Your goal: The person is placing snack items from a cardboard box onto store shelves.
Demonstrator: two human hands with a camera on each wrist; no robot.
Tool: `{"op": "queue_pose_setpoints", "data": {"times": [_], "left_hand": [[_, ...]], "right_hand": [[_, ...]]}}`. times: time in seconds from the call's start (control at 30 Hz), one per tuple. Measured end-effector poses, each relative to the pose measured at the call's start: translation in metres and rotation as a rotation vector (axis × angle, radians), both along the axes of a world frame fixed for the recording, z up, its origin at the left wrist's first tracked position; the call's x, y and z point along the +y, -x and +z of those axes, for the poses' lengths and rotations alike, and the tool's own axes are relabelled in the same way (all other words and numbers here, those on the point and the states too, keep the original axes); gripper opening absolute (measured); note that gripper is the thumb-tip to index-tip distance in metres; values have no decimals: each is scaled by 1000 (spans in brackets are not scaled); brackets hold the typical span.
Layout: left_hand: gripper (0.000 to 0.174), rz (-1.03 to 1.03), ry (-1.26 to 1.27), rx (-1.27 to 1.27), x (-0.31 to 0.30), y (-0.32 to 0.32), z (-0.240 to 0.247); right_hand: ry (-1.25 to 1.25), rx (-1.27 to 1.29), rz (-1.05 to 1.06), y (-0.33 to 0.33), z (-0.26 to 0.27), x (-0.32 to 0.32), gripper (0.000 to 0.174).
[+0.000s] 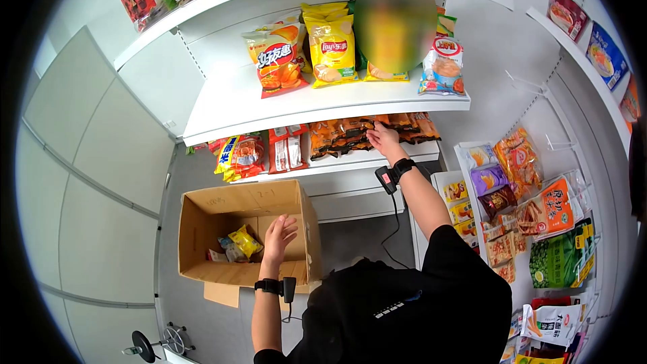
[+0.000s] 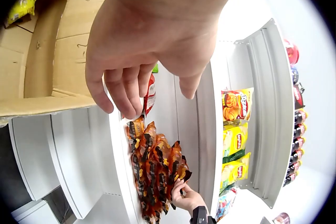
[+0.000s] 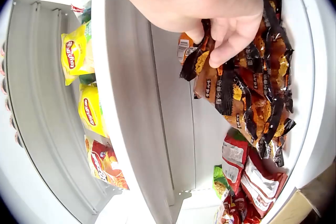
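Head view: the right hand [image 1: 384,140] is stretched to the lower shelf [image 1: 377,158], where overlapping orange packets [image 1: 340,136] are laid beside red packets [image 1: 287,152]. In the right wrist view, the black end of one packet [image 3: 191,65] appears to be pinched between thumb and fingers, the packet lying at the edge of the group. The left hand [image 1: 280,237] is held by the cardboard box [image 1: 195,236], fingers loosely bent, nothing gripped; a yellow packet [image 1: 245,241] is contained in the box. Step in hand is judged to be the grasping or straightening of a shelf packet; which, cannot be told. For the next move, a firm pinch is judged necessary, with neighbouring packets left undisturbed.
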State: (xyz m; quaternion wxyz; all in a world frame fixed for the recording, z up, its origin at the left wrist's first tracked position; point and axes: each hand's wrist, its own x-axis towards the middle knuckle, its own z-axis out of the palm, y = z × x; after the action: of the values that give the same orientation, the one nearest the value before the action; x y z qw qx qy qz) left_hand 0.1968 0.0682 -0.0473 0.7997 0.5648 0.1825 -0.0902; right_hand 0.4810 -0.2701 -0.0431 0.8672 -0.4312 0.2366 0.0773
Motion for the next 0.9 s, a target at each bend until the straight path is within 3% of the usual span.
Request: {"op": "queue_pose_setpoints", "data": {"times": [0.23, 0.37, 0.5, 0.63, 0.9], "left_hand": [[43, 10, 15, 33, 4, 2, 0], [48, 70, 10, 70, 23, 8, -13], [45, 148, 5, 115, 42, 24, -23], [30, 164, 125, 81, 68, 40, -47], [32, 438, -28, 279, 121, 88, -79]], "right_hand": [[22, -20, 52, -1, -7, -10, 40], [-45, -22, 43, 2, -9, -13, 38], [46, 9, 80, 12, -13, -8, 66], [84, 12, 68, 28, -20, 6, 59], [117, 47, 212, 67, -43, 87, 43]]}}
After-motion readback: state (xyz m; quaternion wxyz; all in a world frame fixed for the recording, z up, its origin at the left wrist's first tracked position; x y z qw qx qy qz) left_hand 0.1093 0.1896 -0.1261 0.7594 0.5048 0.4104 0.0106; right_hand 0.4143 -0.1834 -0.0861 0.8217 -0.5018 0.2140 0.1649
